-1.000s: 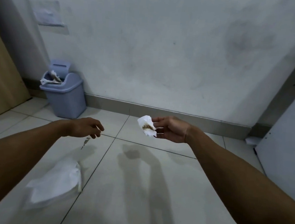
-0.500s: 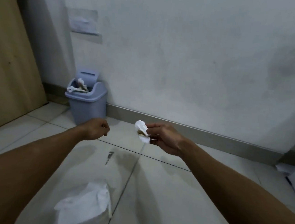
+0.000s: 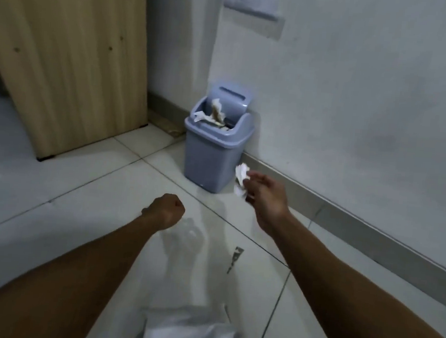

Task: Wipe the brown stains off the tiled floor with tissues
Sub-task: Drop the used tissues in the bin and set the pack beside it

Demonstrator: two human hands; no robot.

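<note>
One crumpled tissue (image 3: 240, 179) sat pinched in the right hand's (image 3: 265, 199) fingertips, held out beside the bin (image 3: 212, 151), probably for throwing away. The left hand (image 3: 168, 211) was clenched, holding nothing. A stain (image 3: 235, 256) remained on the floor (image 3: 78, 210).

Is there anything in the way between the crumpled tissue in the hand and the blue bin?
Nothing visible on the floor or in the air. The right hand holds the crumpled tissue just beside the bin. But the bin's opening is stuffed with used tissues poking out under the tilted lid.
</note>
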